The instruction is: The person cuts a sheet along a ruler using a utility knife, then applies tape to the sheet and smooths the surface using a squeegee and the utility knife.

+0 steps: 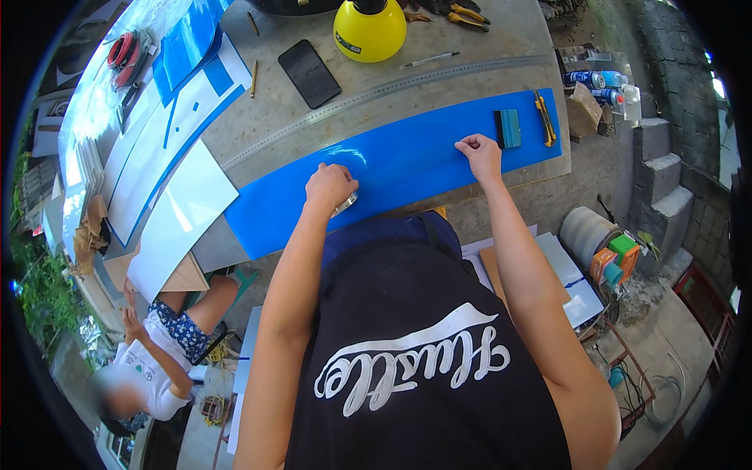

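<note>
A long blue sheet (pixel 407 176) lies across the near side of the table. Over its left half, my left hand (pixel 331 188) is closed around a roll of tape (pixel 345 205), mostly hidden under the palm. My right hand (pixel 479 157) hovers at the sheet's right half, thumb and fingertips pinched together; whatever they hold is too thin to make out. Just beyond it on the sheet lie a teal and black squeegee (pixel 508 128) and a yellow utility knife (pixel 545 117).
A steel ruler (pixel 376 92), a phone (pixel 309 74), a pen (pixel 429 59), a yellow spray bottle (pixel 370 31) and pliers (pixel 468 16) lie farther back. White panels (pixel 184 211) overhang at left, where another person (pixel 153 364) sits. Spray cans (pixel 586 78) stand at right.
</note>
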Demonstrator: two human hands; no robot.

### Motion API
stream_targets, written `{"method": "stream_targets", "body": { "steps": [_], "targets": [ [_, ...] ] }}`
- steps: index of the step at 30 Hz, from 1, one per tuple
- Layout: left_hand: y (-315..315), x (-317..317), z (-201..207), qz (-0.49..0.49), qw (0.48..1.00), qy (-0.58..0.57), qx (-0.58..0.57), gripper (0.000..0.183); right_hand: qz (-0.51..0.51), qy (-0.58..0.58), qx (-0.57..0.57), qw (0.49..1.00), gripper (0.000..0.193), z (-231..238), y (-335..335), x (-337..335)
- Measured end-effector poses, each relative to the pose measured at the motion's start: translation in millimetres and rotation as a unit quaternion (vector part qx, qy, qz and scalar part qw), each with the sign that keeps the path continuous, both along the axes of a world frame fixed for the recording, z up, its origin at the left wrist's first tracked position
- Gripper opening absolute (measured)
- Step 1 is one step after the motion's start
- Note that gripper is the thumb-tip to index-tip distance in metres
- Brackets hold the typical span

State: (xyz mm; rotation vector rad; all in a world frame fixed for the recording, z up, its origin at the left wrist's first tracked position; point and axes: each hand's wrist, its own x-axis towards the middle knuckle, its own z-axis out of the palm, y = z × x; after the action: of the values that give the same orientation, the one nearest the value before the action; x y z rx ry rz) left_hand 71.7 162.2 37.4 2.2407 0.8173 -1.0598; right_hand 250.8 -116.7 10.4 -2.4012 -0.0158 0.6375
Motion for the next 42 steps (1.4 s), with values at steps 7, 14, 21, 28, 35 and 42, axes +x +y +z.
{"method": "stream_targets", "body": {
  "steps": [7,14,21,28,35,42],
  "targets": [
    [4.1,1.6,-2.9,-0.005,1.0,-0.004,-0.01,0.031,-0.005,0.002,0.0,1.0,0.018,2.9,2.9,0.3],
    [3.0,4.4,-2.3,-0.003,1.0,0.005,-0.006,0.031,-0.005,0.001,-0.006,1.0,0.019,1.0,-0.3,2.0],
    [1.8,4.7,-6.7,0.002,1.0,0.008,-0.002,0.031,0.003,0.0,-0.014,1.0,0.02,-0.2,-1.4,2.2],
    [0.5,4.8,-6.9,0.005,1.0,0.009,0.003,0.031,0.004,-0.005,-0.02,1.0,0.021,-1.7,-0.6,1.1],
    [-0.1,6.8,-5.5,0.002,1.0,0.015,0.003,0.031,0.003,-0.012,-0.015,1.0,0.021,-4.6,-1.7,1.2],
    [0.7,6.4,-5.0,0.002,1.0,0.021,-0.001,0.032,0.008,-0.008,-0.024,1.0,0.02,-3.2,-0.7,3.0]
  ]
}}
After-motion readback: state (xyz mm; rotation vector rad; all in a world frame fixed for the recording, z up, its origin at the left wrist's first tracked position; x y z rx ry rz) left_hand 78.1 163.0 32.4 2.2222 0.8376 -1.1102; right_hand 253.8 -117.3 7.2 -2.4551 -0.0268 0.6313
